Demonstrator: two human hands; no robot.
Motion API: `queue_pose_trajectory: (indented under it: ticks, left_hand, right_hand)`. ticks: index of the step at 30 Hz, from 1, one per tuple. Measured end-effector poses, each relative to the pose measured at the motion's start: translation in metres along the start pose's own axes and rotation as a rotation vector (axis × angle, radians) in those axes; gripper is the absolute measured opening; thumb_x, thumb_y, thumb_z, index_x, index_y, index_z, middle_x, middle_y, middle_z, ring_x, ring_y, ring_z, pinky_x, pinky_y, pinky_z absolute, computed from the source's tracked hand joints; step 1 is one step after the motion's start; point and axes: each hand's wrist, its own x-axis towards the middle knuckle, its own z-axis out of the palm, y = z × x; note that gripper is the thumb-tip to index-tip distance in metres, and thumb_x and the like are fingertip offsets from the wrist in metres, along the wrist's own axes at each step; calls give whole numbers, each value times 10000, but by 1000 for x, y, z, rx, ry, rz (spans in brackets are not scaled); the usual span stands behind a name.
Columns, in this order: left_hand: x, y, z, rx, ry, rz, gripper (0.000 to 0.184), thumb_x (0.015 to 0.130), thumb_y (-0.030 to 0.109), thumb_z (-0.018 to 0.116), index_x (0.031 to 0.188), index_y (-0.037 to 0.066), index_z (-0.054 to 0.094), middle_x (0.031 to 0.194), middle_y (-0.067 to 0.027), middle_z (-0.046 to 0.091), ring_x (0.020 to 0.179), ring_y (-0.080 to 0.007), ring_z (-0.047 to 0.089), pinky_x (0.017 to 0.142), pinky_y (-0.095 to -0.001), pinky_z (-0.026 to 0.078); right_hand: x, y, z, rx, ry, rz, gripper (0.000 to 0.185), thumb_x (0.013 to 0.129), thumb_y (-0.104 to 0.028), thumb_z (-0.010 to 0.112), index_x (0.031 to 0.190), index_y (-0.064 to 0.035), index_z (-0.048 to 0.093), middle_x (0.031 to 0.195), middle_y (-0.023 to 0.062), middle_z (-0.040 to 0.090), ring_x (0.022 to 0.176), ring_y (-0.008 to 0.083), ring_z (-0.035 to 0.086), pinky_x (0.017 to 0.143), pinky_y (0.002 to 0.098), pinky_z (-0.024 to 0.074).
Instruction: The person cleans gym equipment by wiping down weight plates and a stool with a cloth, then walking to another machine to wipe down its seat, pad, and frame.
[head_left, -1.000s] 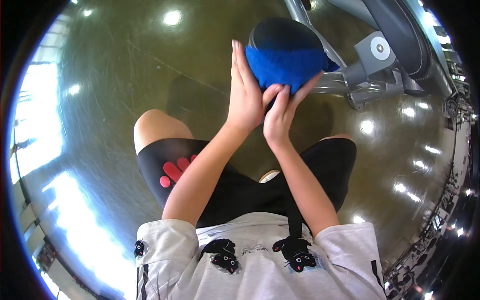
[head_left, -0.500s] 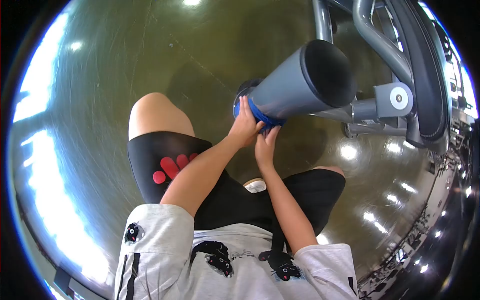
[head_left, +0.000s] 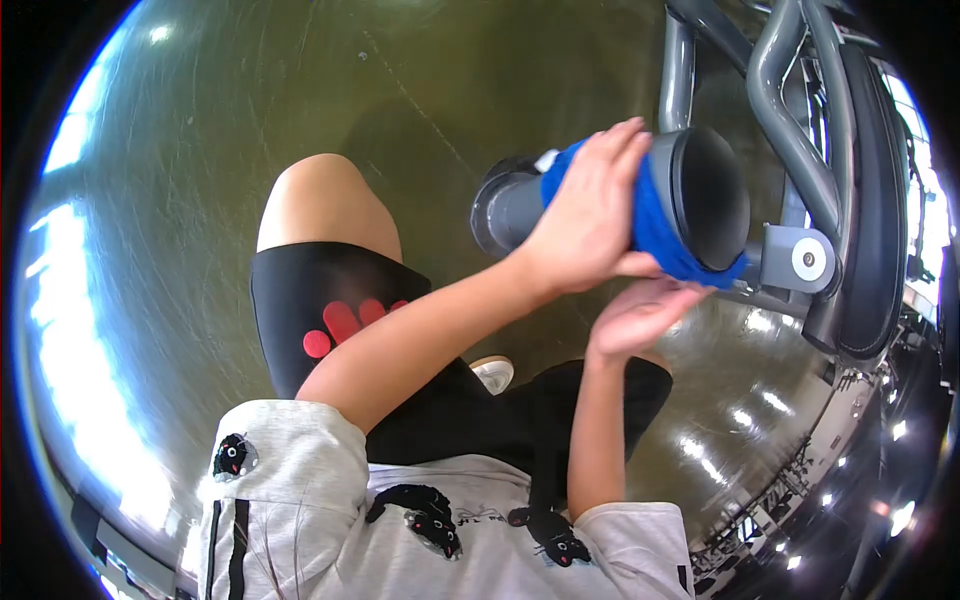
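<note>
A blue cloth is wrapped around the upper part of a grey cylinder with a dark round end. My left hand lies across the cloth from the near side, its fingers long over the curve and its thumb low, holding the cloth against the cylinder. Below it, my right hand is cupped at the cloth's lower edge, with its fingertips partly hidden and slightly blurred. A small white patch, perhaps a tag, shows at the cloth's far left edge.
The cylinder joins the grey tube frame of a gym machine with a black pad on the right. A round dark base end sits at its left. My bare knee and white shoe are near, over a glossy floor.
Both hands have moved right along the cylinder, from its narrow left part toward the dark end, taking the blue cloth with them. The cloth now covers more of the cylinder. The view has shifted slightly.
</note>
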Motion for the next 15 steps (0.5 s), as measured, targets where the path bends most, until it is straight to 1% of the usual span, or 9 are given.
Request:
queue_pose_trajectory:
  ticks: [2,3,4,5,7,9,10,13,15]
  left_hand:
    - [27,34,0,76,74,19,1028,614,486,740,1338,-96,301,1369,-322,323,1253,-485,357,1059,-566,276]
    - [35,49,6,136,140,97,918,625,414,743,1307,-79,376,1389,-318,325,1292,-479,330,1058,-583,270]
    - [42,72,7,95,107,41,780,667,356,722,1276,-44,443,1398,-305,350,1307,-475,332,1052,-600,267]
    - [47,71,19,96,208,30,728,684,337,710,1264,-29,465,1390,-298,374,1300,-474,348,1045,-607,271]
    - [48,67,29,89,307,12,677,701,318,697,1252,-13,488,1382,-290,398,1293,-473,365,1039,-613,276]
    - [49,61,34,126,413,89,608,707,281,677,1219,-8,524,1359,-274,437,1262,-461,413,1022,-618,292]
    - [50,61,35,127,418,82,608,707,281,677,1219,-8,524,1359,-274,437,1262,-461,413,1022,-618,292]
    - [51,65,35,202,396,3,414,719,219,648,1101,60,638,1305,-232,513,1201,-393,499,989,-561,347]
    - [51,64,32,175,381,5,406,706,208,645,1083,58,640,1306,-229,511,1197,-391,497,985,-557,351]
  right_hand:
    - [23,-17,11,290,214,184,567,996,-430,250,1366,-17,368,1382,165,413,1230,280,457,1062,426,339]
    - [24,-16,11,289,206,186,567,996,-430,250,1366,-17,368,1382,165,413,1230,280,457,1062,426,339]
    - [26,-15,12,262,206,177,566,995,-429,251,1365,-18,369,1380,165,415,1230,282,457,1060,428,341]
    - [27,-14,13,233,211,167,565,993,-427,251,1364,-18,371,1378,165,417,1229,283,457,1059,430,343]
    - [30,-12,13,168,224,145,563,991,-425,253,1362,-20,375,1375,165,420,1229,285,457,1056,434,347]
    - [33,-10,13,111,222,121,561,989,-423,255,1360,-22,379,1371,165,424,1228,287,458,1052,438,351]
    - [34,-9,13,82,220,111,559,987,-422,256,1359,-22,381,1369,165,426,1228,289,458,1051,440,353]
    - [37,-7,12,11,218,76,556,984,-418,258,1356,-25,386,1363,165,431,1227,292,458,1046,446,359]
    - [39,-6,12,-36,223,54,554,981,-416,260,1353,-26,390,1359,165,434,1226,294,459,1043,450,363]
